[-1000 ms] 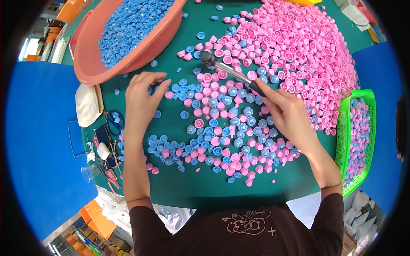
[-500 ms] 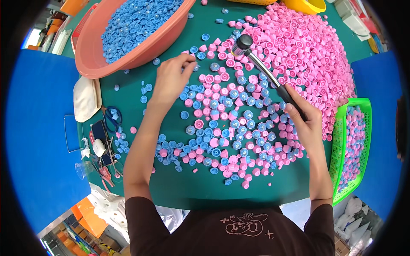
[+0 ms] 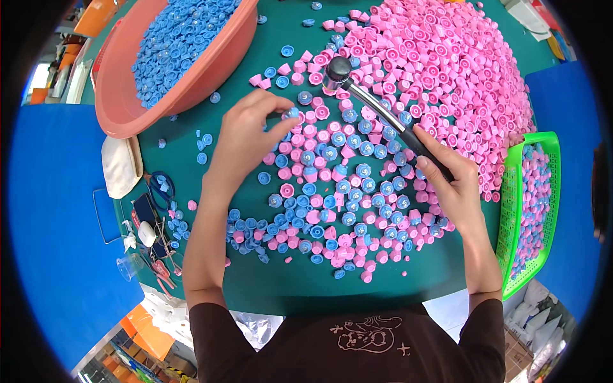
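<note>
My left hand (image 3: 246, 131) is closed in a pinch, with a small blue flower-shaped cap (image 3: 292, 113) at its thumb and fingertips, above the left edge of the scattered pieces. In my right hand (image 3: 452, 182) is a hammer (image 3: 373, 105), gripped by its black handle. Its dark round-faced head hangs over the pink cups, right of my left fingertips. Below and between the hands lie loose pink cups (image 3: 287, 190) and blue caps (image 3: 264, 178). Several pink cups carry blue caps (image 3: 363, 170) with shiny clear centres.
A pink basin (image 3: 108, 108) of blue caps stands far left. A heap of pink cups (image 3: 440, 70) covers the far right. A green basket (image 3: 507, 236) with mixed pieces sits at the right edge. Left lie a cloth pouch (image 3: 121, 167), scissors (image 3: 161, 187), a phone and pliers.
The whole view has shifted a little. My left hand has moved right and nearer across the pieces, the blue cap now showing at its fingertips. The hammer head has moved slightly left and nearer.
</note>
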A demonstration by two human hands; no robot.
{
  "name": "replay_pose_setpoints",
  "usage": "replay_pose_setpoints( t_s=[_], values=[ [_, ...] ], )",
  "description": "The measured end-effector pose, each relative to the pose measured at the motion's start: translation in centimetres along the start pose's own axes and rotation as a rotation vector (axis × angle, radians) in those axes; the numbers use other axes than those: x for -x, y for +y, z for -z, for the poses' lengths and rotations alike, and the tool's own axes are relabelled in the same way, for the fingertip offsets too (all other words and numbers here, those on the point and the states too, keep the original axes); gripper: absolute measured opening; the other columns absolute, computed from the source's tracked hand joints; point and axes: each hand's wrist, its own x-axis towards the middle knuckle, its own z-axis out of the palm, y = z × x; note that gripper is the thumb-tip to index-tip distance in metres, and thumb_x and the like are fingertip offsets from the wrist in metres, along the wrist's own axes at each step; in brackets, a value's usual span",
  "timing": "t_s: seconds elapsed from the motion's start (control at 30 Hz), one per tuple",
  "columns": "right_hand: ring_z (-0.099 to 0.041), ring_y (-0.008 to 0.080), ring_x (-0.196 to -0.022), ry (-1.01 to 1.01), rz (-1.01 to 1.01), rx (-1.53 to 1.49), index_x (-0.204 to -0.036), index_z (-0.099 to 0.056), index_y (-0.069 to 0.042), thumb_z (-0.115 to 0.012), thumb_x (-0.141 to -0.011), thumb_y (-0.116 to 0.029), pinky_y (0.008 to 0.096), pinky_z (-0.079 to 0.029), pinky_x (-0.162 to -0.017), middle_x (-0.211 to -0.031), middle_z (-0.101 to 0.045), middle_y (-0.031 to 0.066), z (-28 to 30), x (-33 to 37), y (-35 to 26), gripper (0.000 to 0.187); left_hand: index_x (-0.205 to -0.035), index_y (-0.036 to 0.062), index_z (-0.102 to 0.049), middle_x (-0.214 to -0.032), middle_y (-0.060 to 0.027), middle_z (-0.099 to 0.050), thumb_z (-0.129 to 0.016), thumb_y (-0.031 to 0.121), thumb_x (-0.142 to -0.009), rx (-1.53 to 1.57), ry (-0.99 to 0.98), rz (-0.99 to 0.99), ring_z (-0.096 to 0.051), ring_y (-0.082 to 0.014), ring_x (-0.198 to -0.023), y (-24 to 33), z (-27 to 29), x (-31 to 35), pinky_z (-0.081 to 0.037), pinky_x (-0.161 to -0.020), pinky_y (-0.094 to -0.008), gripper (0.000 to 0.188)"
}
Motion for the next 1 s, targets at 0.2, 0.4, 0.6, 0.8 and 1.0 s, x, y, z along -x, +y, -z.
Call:
replay_pose_setpoints(
  t_s=[0.2, 0.4, 0.6, 0.8, 1.0],
  values=[
    [-0.050, 0.0060, -0.065, -0.006, 0.058, 0.001, -0.130, -0.060, -0.008, -0.065, -0.089, -0.005, 0.0221, -0.039, -0.058, -0.077, -0.063, 0.0013, -0.8, 0.1, -0.5, 0.042, -0.092, 0.0016, -0.069, -0.086, -0.0059, -0.065, -0.078, 0.015, -0.074, -0.068, -0.055, -0.030, -0.058, -0.0172, -0.069, -0.4, -0.6, -0.1, -0.045, -0.059, -0.0297, 0.024],
    [-0.046, 0.0097, -0.057, -0.084, 0.081, 0.116, -0.130, -0.059, -0.007, -0.065, -0.087, 0.000, 0.0245, -0.035, -0.052, -0.067, -0.051, 0.0032, -1.4, 0.3, -0.6, 0.045, -0.091, 0.0015, -0.069, -0.085, -0.0074, -0.065, -0.078, 0.015, -0.075, -0.058, -0.042, 0.008, -0.061, -0.0204, -0.075, 0.0, 0.3, 0.1, -0.048, -0.064, -0.0323, 0.023],
    [-0.051, 0.0189, -0.055, -0.069, 0.266, 0.248, -0.132, -0.057, -0.011, -0.064, -0.086, -0.001, 0.0320, -0.042, -0.052, -0.071, -0.051, 0.0080, -2.7, 0.0, -2.3, 0.048, -0.086, 0.0026, -0.070, -0.084, -0.0078, -0.064, -0.076, 0.006, -0.074, -0.069, 0.058, 0.197, -0.064, -0.0235, -0.080, 0.1, 2.2, 3.0, -0.050, -0.070, -0.0351, 0.013],
    [-0.050, 0.0163, -0.057, -0.118, 0.141, 0.225, -0.132, -0.058, -0.010, -0.062, -0.088, -0.001, 0.0295, -0.042, -0.056, -0.071, -0.056, 0.0082, -3.0, 0.0, -2.1, 0.045, -0.089, 0.0046, -0.070, -0.080, -0.0051, -0.061, -0.078, 0.008, -0.073, -0.160, 0.056, -0.066, -0.058, -0.0174, -0.071, -1.1, 0.0, 4.8, -0.046, -0.059, -0.0292, 0.019],
    [-0.049, 0.0072, -0.061, -0.050, 0.110, 0.039, -0.131, -0.058, -0.009, -0.062, -0.090, -0.004, 0.0245, -0.040, -0.055, -0.075, -0.063, 0.0023, -1.9, 0.2, -1.9, 0.042, -0.087, 0.0016, -0.069, -0.078, -0.0068, -0.062, -0.079, 0.009, -0.071, -0.142, 0.031, 0.053, -0.061, -0.0190, -0.072, -1.3, 0.9, 4.8, -0.047, -0.061, -0.0316, 0.020]
  ],
)
